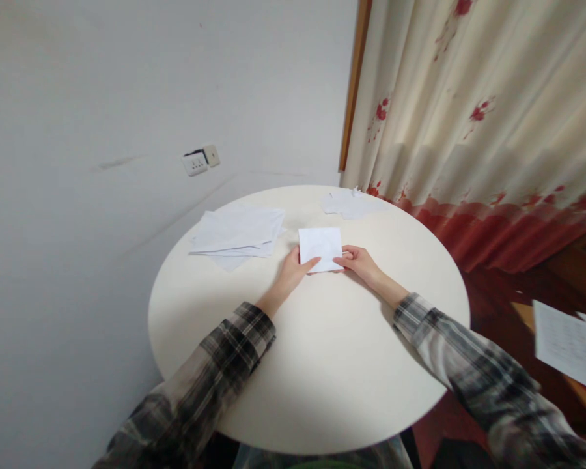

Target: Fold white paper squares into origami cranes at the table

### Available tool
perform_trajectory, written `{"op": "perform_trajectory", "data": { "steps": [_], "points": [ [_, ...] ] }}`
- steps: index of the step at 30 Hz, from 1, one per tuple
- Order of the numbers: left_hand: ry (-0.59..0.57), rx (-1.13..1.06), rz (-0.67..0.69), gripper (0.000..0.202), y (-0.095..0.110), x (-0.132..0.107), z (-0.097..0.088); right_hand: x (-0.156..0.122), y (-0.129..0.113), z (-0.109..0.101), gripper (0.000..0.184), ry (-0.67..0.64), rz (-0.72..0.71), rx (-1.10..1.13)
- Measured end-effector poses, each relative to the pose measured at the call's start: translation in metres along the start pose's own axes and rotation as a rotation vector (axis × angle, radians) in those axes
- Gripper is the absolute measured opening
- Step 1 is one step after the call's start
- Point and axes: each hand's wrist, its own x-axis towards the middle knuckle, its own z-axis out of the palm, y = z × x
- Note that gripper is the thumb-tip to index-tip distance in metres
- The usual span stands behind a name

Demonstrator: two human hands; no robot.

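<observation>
A small white folded sheet of paper (320, 246) lies near the middle of the round white table (332, 365). My left hand (295, 268) grips its near left corner, thumb on top. My right hand (357, 262) pinches its near right edge, fingers closed on the paper. Both forearms wear plaid sleeves and reach in from the near edge.
A loose stack of white sheets (239, 236) lies on the table's left. Crumpled white paper (348, 202) sits at the far edge. A cream curtain with red flowers (488, 130) hangs on the right. More sheets (569, 344) rest low at the right. A wall socket (200, 159) is on the wall.
</observation>
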Motion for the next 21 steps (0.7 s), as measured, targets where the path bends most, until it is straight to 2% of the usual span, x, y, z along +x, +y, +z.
{"op": "perform_trajectory", "data": {
  "steps": [4,10,21],
  "points": [
    [-0.066,0.053,-0.085,0.049,-0.0003,0.0000,0.0016,0.0002,-0.0002,0.0004,0.032,0.026,-0.014,-0.005],
    [-0.047,0.048,-0.083,0.041,0.0002,0.0004,0.0016,0.0014,0.0033,-0.0012,0.038,0.010,-0.020,0.000],
    [-0.053,0.084,-0.065,0.041,-0.0006,0.0002,0.0011,0.0008,0.0035,-0.0022,0.037,-0.008,-0.023,-0.007]
  ]
}}
